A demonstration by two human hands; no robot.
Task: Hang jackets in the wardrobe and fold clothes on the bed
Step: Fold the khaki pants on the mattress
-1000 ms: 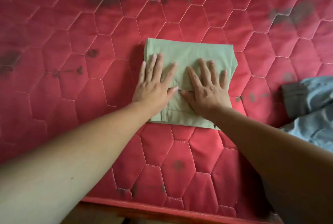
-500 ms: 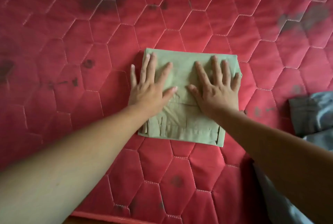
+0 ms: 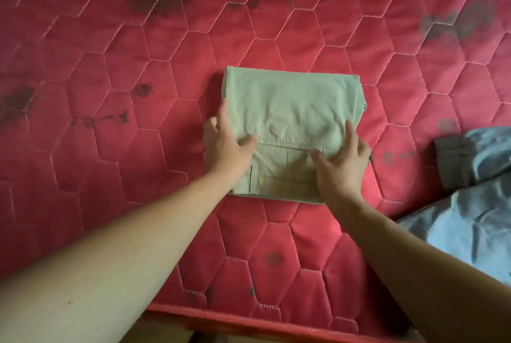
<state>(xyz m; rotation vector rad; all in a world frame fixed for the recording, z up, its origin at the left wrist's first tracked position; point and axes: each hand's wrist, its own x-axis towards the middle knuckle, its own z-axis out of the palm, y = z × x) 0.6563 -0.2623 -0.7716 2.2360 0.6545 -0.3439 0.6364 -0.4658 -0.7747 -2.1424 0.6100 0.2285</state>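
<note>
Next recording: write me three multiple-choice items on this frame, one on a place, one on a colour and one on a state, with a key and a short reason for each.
1. Where does the blue-grey clothing lie?
A. To the right of the folded garment
B. To its left
C. On top of it

2. What colour is the mattress?
A. White
B. Red
C. Black

3. What state is the pale green garment in?
A. Hanging on a hanger
B. Spread out full length
C. Folded into a compact rectangle

Key:
1 A: the blue-grey clothing sits at the right edge of the view, apart from the garment.
2 B: the quilted hexagon surface is red, with dark stains.
3 C: it lies as a neat layered rectangle, with the left hand and the right hand holding its two sides, thumbs on top.
</note>
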